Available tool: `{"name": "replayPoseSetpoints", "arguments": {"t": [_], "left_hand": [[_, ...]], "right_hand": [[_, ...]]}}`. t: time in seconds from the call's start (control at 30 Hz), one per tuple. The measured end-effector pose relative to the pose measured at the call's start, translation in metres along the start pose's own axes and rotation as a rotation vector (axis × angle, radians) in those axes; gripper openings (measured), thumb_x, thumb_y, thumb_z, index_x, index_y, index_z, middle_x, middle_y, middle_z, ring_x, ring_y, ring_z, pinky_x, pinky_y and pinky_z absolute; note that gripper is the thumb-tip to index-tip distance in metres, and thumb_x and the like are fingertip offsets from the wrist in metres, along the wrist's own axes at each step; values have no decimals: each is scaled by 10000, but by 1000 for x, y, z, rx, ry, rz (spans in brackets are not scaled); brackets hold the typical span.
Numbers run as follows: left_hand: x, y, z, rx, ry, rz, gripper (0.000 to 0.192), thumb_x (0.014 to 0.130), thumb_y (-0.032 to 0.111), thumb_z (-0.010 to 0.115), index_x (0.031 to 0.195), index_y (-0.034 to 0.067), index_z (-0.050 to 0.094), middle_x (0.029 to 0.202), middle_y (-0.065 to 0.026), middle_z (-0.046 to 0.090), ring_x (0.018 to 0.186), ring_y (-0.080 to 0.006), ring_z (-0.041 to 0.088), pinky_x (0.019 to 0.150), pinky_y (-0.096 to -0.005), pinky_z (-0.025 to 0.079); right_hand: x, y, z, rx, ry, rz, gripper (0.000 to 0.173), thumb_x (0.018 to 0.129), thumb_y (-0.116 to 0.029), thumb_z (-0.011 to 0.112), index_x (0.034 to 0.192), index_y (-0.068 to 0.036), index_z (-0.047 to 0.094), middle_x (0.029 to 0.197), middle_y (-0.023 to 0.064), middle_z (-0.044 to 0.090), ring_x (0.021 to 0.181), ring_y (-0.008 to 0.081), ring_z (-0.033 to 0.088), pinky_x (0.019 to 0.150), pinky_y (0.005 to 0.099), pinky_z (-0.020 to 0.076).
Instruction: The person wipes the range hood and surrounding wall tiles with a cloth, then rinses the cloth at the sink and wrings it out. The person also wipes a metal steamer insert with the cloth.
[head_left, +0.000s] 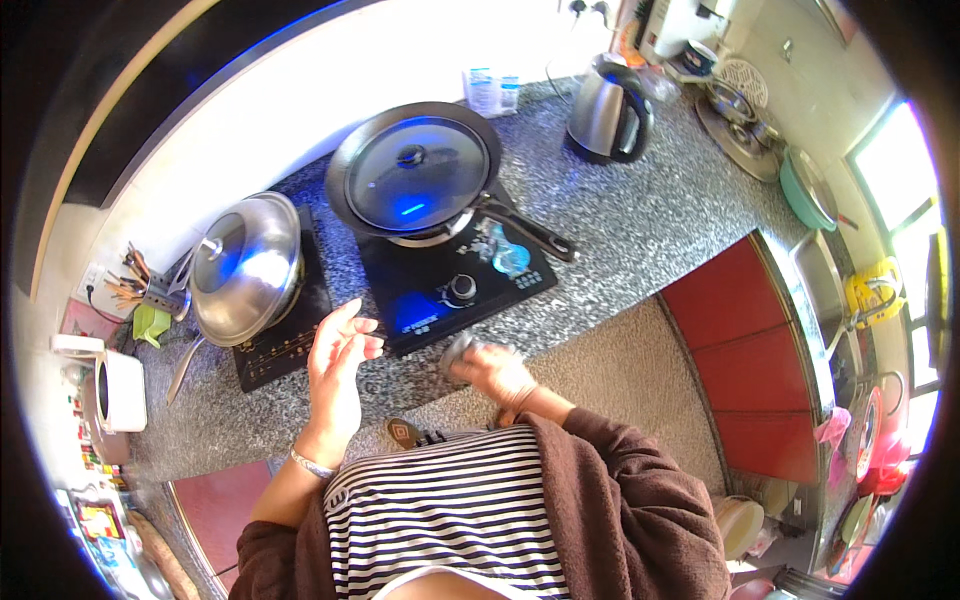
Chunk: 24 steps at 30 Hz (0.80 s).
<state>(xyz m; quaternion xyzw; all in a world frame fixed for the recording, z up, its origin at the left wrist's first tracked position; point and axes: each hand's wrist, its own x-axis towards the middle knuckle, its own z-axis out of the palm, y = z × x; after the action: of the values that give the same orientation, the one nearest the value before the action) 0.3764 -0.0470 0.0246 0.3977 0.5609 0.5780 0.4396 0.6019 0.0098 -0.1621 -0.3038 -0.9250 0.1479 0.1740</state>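
My right hand (496, 375) is pressed down on a grey cloth (456, 355) at the front strip of the speckled granite counter (615, 225). It is slightly blurred. Raised above the counter, my left hand (337, 352) has its fingers loosely bent and apart, with nothing in it. Between and beyond the hands lies a black single-burner cooktop (405, 315) with a round knob (461, 286). On its burner stands a dark wok (345, 187) under a glass lid (420, 176), its black handle (532, 229) pointing towards the right front.
A second wok with a domed steel lid (247, 277) sits on another black cooktop (281, 349) at left. Beside it are a utensil holder (166, 294) and a white container (124, 390). An electric kettle (606, 112) stands at back right. Red cabinets (742, 360) and a sink (819, 274) flank the right.
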Motion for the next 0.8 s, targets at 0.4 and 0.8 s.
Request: {"name": "replayPoseSetpoints", "arguments": {"t": [0.4, 0.8], "left_hand": [[13, -18, 91, 94, -271, -55, 380, 970, 139, 549, 1332, 31, 501, 1092, -71, 606, 886, -120, 596, 806, -272, 505], [62, -8, 197, 42, -690, 85, 328, 978, 85, 529, 1295, 2, 526, 1088, -77, 607, 930, -121, 587, 878, -276, 486]], "right_hand": [[-48, 216, -87, -141, 658, 609, 228, 863, -190, 591, 1067, -131, 673, 949, 136, 606, 869, 337, 587, 750, 421, 485], [-57, 119, -68, -69, 230, 259, 412, 837, -278, 653, 1246, -234, 622, 1300, -10, 504, 1158, 300, 471, 1051, 514, 343]]}}
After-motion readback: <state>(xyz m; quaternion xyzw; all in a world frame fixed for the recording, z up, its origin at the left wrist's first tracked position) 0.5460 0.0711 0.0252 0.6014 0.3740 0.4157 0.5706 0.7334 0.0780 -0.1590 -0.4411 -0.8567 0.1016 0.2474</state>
